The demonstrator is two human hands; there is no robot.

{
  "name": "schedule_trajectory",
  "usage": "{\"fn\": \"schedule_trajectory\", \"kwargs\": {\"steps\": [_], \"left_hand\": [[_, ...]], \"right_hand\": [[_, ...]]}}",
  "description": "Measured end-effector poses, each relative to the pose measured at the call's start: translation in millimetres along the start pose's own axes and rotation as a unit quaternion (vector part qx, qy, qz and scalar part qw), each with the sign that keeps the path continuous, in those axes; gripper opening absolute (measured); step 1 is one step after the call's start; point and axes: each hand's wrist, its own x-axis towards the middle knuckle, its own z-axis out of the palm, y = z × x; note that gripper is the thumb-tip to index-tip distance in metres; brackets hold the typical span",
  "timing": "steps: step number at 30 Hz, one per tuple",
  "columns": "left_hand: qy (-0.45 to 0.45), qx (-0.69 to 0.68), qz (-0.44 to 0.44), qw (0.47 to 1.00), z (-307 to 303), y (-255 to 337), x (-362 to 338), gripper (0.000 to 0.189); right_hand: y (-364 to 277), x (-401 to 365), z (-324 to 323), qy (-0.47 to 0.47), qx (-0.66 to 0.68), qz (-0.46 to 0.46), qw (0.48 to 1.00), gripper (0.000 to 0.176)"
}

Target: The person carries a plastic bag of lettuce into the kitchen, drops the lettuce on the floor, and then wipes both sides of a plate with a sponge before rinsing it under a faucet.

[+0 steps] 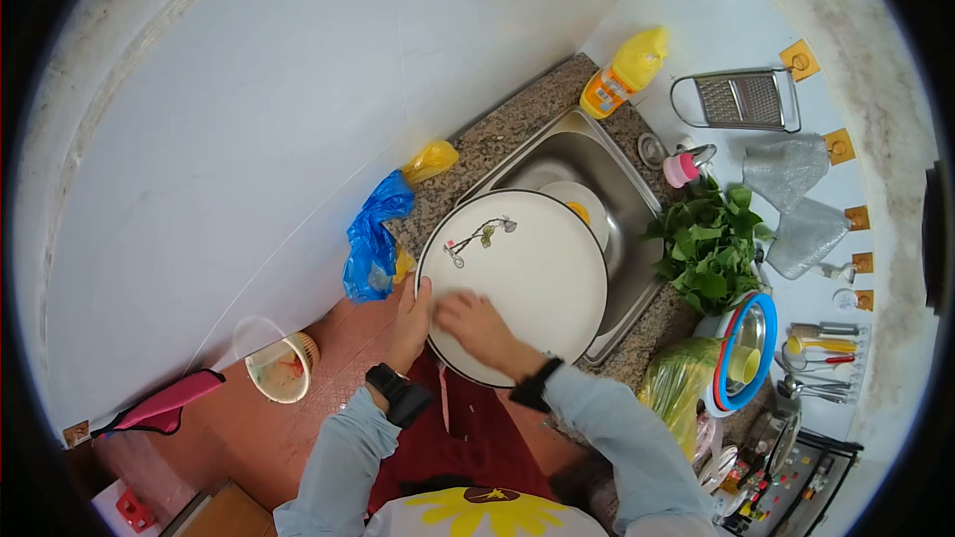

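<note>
A large round white tray with a dark rim and a small flower drawing is tilted up over the near side of the steel sink. My left hand is closed on its left edge, thumb on the upper face. Over the tray's lower left surface lies my right hand, fingers stretched out and slightly blurred, with nothing seen in them. Partly behind the tray, a white dish with a yellow-orange spot sits in the sink.
A yellow bottle stands at the sink's far corner. Leafy greens and nested basins crowd the right counter. A blue plastic bag hangs at the left counter edge. A waste basket stands on the floor. A grater hangs on the wall.
</note>
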Motion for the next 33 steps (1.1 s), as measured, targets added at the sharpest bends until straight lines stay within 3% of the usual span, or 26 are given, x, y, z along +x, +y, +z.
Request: {"fn": "schedule_trajectory", "kwargs": {"steps": [2, 4, 6, 9, 11, 13, 15, 17, 20, 24, 26, 30, 33], "left_hand": [[0.006, 0.049, 0.042, 0.998, 0.3, 1.2, -1.0, 0.045], [0.008, 0.062, 0.017, 0.998, 0.5, 6.5, -3.7, 0.045], [0.005, 0.070, -0.007, 0.998, 0.4, 9.2, -4.4, 0.045], [0.013, 0.086, 0.048, 0.995, 5.3, 7.1, -1.5, 0.045], [0.022, 0.066, 0.026, 0.997, 4.3, 3.9, -0.1, 0.044], [0.018, 0.068, 0.036, 0.997, 1.9, -1.1, 4.1, 0.044], [0.011, 0.074, 0.040, 0.996, -0.1, -1.9, 1.8, 0.043], [0.008, 0.108, 0.044, 0.993, 0.4, 7.0, -0.1, 0.043], [0.006, 0.082, 0.034, 0.996, -1.3, 2.0, 1.1, 0.046], [0.002, 0.065, 0.021, 0.998, -8.9, -17.8, 8.6, 0.047], [0.035, 0.142, 0.056, 0.988, -4.5, -8.0, 5.2, 0.048], [0.005, 0.111, 0.040, 0.993, 4.4, 15.0, -2.0, 0.047], [-0.014, 0.112, 0.056, 0.992, 1.7, 8.5, -0.7, 0.046]], "right_hand": [[36.4, 43.4, 5.2, 0.068, -0.026, 0.011, 0.997, 0.012], [74.6, 70.2, -4.9, 0.142, -0.021, 0.055, 0.988, 0.008], [103.7, 60.1, -29.1, 0.195, -0.031, 0.134, 0.971, 0.007], [137.5, 18.0, -49.3, 0.250, -0.096, 0.242, 0.933, 0.012], [131.5, 11.8, -41.4, 0.254, -0.094, 0.235, 0.933, 0.011], [118.8, 19.1, -18.8, 0.231, -0.025, 0.125, 0.965, 0.014], [65.8, 21.8, -11.8, 0.121, 0.033, 0.085, 0.988, 0.017], [26.6, 14.6, -4.2, 0.068, 0.025, 0.032, 0.997, 0.014], [21.5, 15.2, -2.9, 0.075, -0.013, -0.037, 0.996, 0.014], [83.5, 49.9, -22.0, 0.129, -0.019, 0.064, 0.989, 0.015], [114.0, 44.5, -41.0, 0.163, -0.049, 0.108, 0.979, 0.015], [146.6, -24.9, -67.1, 0.177, -0.070, 0.161, 0.968, 0.018], [117.6, -79.5, -82.6, 0.135, -0.049, 0.212, 0.967, 0.022]]}}
